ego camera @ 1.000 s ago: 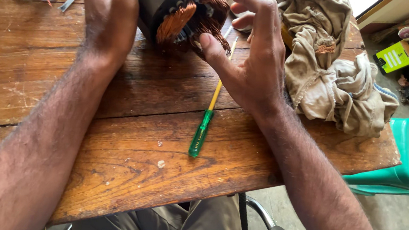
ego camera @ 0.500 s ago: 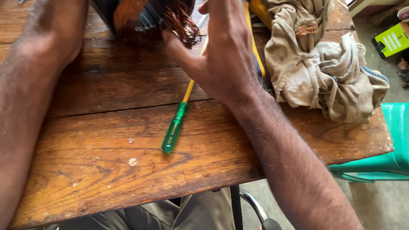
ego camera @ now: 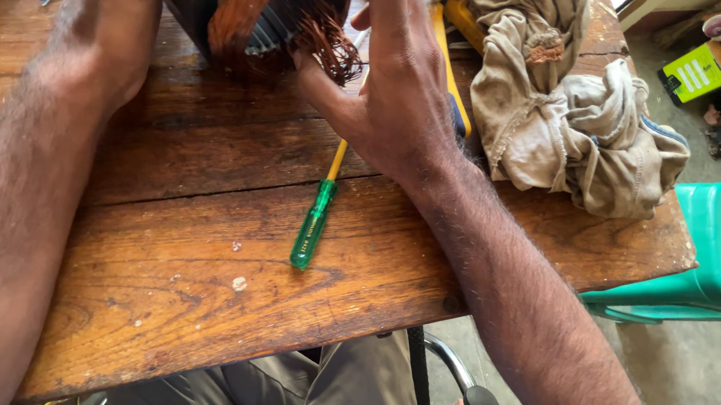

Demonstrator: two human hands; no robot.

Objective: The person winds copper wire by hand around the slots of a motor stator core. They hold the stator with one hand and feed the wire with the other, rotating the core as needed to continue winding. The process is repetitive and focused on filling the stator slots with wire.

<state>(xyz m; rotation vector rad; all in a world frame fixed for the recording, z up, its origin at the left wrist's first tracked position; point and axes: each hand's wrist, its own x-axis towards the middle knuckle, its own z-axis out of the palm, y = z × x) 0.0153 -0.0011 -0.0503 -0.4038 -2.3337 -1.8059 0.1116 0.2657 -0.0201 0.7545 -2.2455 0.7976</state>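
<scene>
Worn wooden table [ego camera: 192, 301], rag pile [ego camera: 580, 118] upper right. Motor stator [ego camera: 247, 7] sits top centre; left hand [ego camera: 109, 20] braces its side, right hand [ego camera: 398, 83] pinches the copper windings [ego camera: 324, 32]. Loads of wire's left in there; the green screwdriver [ego camera: 312, 229] lies untouched mid-frame.

Two bare hands are showing at the dark cylindrical motor stator with copper windings [ego camera: 256, 7]: the left hand [ego camera: 118, 21] beside it and the right hand [ego camera: 402, 92] at its wire end. One green-handled screwdriver with a yellow shaft [ego camera: 312, 229] is lying just below the stator. One crumpled beige cloth [ego camera: 580, 118] is sitting to its right, with one yellow-handled tool [ego camera: 446, 61], possibly two, lying between them. One teal plastic stool [ego camera: 717, 254] is standing further right.
</scene>
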